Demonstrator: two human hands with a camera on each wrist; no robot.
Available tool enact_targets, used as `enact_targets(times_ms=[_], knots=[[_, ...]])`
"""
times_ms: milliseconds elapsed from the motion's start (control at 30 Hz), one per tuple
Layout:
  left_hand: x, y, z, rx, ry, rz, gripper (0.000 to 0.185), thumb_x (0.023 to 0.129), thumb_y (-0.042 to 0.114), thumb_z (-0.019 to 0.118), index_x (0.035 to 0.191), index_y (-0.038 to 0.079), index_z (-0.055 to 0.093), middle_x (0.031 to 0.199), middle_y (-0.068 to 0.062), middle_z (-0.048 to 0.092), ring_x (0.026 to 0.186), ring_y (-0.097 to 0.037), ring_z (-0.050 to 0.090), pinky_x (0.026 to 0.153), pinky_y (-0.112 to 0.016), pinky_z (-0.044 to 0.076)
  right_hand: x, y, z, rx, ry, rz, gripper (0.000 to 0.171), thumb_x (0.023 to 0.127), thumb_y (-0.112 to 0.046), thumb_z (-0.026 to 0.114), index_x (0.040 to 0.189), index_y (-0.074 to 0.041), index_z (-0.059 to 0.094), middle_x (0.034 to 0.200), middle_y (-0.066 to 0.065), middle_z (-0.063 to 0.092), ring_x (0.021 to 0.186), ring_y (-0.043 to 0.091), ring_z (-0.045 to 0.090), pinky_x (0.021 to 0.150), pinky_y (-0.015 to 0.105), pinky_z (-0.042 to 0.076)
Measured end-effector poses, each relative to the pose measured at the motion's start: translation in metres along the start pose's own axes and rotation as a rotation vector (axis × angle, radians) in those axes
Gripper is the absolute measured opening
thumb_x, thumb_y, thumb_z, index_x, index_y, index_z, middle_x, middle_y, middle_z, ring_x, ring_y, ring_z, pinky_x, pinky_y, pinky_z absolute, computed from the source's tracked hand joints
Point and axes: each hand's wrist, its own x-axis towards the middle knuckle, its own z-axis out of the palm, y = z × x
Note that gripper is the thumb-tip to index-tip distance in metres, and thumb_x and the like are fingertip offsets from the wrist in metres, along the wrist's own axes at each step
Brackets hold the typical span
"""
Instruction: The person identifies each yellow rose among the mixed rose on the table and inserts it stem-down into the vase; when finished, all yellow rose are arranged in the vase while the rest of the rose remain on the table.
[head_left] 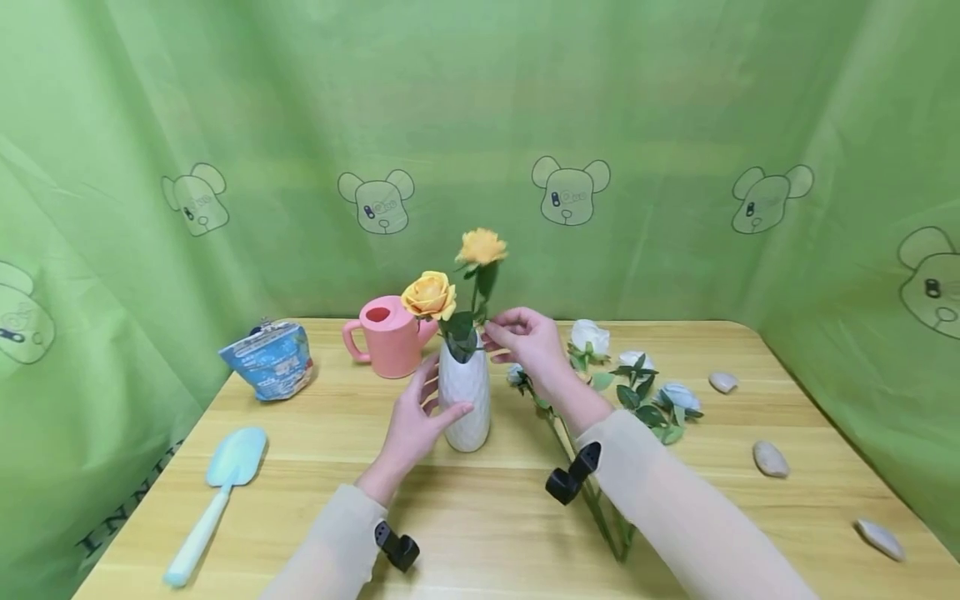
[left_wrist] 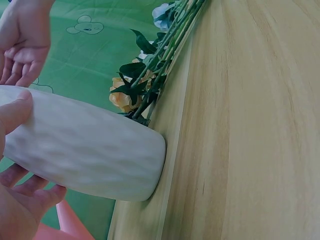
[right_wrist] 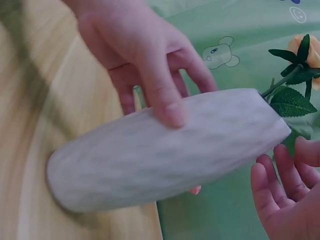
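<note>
- Gripping the white textured ceramic vase (head_left: 465, 400) round its belly: left hand (head_left: 414, 421), thumb in front, fingers curled behind, vase upright near mid-table on the pale wooden table (head_left: 480, 517).
- Pinching the green stem of the taller yellow artificial rose (head_left: 482, 247) just above the vase mouth: right hand (head_left: 525, 340), fingertips closed on it.
- Best kept: firm hold low on the vase while the stem is adjusted, second yellow rose (head_left: 429, 295) left undisturbed.
- To the left: light blue plastic scoop (head_left: 217, 492), blue crumpled packet (head_left: 272, 358), pink watering can (head_left: 390, 335) just behind the vase — little room there.
- To the right: loose white roses with leaves (head_left: 630, 383) lying near, grey pebbles (head_left: 771, 458) well apart, near the right edge.
- Open wood in front, toward the near edge.
</note>
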Motion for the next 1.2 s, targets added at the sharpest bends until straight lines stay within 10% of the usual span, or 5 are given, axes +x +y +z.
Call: enact_targets(times_ms=[433, 700, 1200], knots=[[0.0, 0.001, -0.002, -0.03, -0.012, -0.031, 0.078, 0.077, 0.021, 0.077, 0.142, 0.018, 0.035, 0.138, -0.01, 0.043, 0.12, -0.03, 0.046, 0.097, -0.044, 0.042, -0.029, 0.022, -0.05, -0.111, -0.083, 0.039, 0.029, 0.088, -0.01, 0.064, 0.108, 0.009, 0.054, 0.092, 0.021, 0.065, 0.076, 0.025, 0.066, 0.072, 0.044, 0.055], [-0.008, 0.037, -0.004, -0.006, -0.049, -0.062, 0.074, 0.081, 0.013, 0.073, 0.143, 0.01, 0.033, 0.139, -0.016, 0.042, 0.122, -0.032, 0.045, 0.098, -0.047, 0.04, -0.044, 0.036, -0.092, -0.142, -0.013, 0.109, 0.033, 0.088, -0.014, 0.065, 0.111, 0.007, 0.053, 0.092, 0.017, 0.066, 0.081, 0.029, 0.065, 0.073, 0.038, 0.056], [-0.008, 0.038, -0.003, -0.021, -0.054, -0.052, 0.073, 0.082, 0.012, 0.072, 0.143, 0.012, 0.033, 0.139, -0.014, 0.042, 0.122, -0.032, 0.045, 0.098, -0.046, 0.041, -0.077, 0.072, -0.129, -0.182, 0.037, 0.273, 0.041, 0.086, -0.01, 0.065, 0.117, 0.009, 0.048, 0.101, 0.024, 0.061, 0.082, 0.031, 0.064, 0.072, 0.041, 0.056]])
